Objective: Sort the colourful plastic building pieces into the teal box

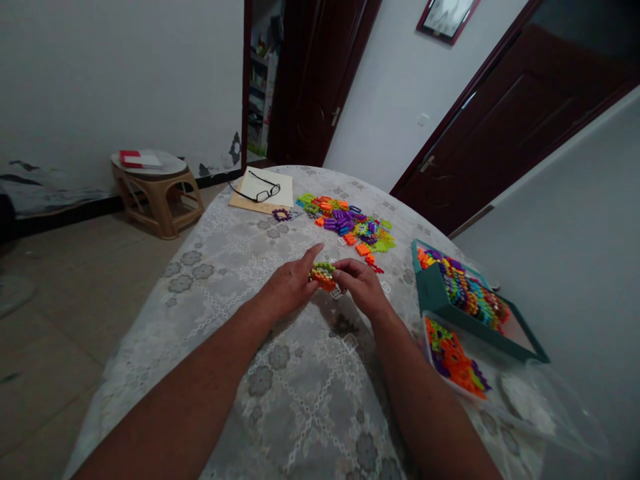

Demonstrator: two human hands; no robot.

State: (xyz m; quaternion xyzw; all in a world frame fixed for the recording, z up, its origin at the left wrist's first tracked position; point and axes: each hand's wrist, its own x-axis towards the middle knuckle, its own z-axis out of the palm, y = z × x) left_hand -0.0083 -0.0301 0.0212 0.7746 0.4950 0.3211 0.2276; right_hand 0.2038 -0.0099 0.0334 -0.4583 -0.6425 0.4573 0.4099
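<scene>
Between my two hands is a small cluster of plastic building pieces [324, 273], lime green on top and orange below, just above the table. My left hand [289, 285] pinches its left side, the thumb raised. From the right, my right hand [364, 285] has its thumb and fingers closed on the cluster's other side. My fingers partly cover it, so how the pieces join cannot be made out. Beyond my hands lies a loose pile of similar pieces [345, 219] in purple, orange, green and blue.
A green box [440, 293] of colorful linked pieces stands at right, beside a clear plastic tub [455, 360] of orange and green pieces. Glasses [267, 193] lie on paper at the far left of the patterned tablecloth [295, 407]. A plastic stool [160, 200] stands beyond.
</scene>
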